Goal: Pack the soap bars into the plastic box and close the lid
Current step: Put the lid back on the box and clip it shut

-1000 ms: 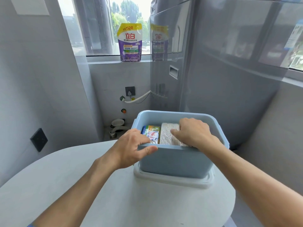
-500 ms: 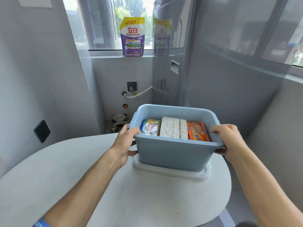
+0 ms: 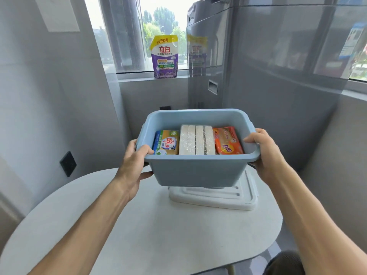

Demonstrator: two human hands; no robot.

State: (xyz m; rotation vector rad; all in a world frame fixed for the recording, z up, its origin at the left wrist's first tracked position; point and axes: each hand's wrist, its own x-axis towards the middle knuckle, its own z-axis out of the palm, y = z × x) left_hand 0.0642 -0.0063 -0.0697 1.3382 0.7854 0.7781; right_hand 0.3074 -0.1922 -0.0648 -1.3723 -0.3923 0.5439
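Right now the box (image 3: 198, 171) hangs in the air above the far right part of the table (image 3: 139, 235), clear of the white lid (image 3: 216, 197) that lies flat on the tabletop directly beneath and a little toward the right edge. Its long axis runs left to right, and the lid lies the same way, so the two are already lined up. Inside, three lots of soap sit side by side: a blue-and-yellow packet (image 3: 166, 143) on the left, a clear-wrapped stack of white bars (image 3: 196, 140) in the middle, an orange packet (image 3: 228, 140) on the right. The left hand (image 3: 135, 165) is clamped on the left end of the rim and the right hand (image 3: 264, 153) on the right end, one at each short side. Packing looks done. The box probably has to be set down beside the lid, and the right hand is nearer to pick the lid up.
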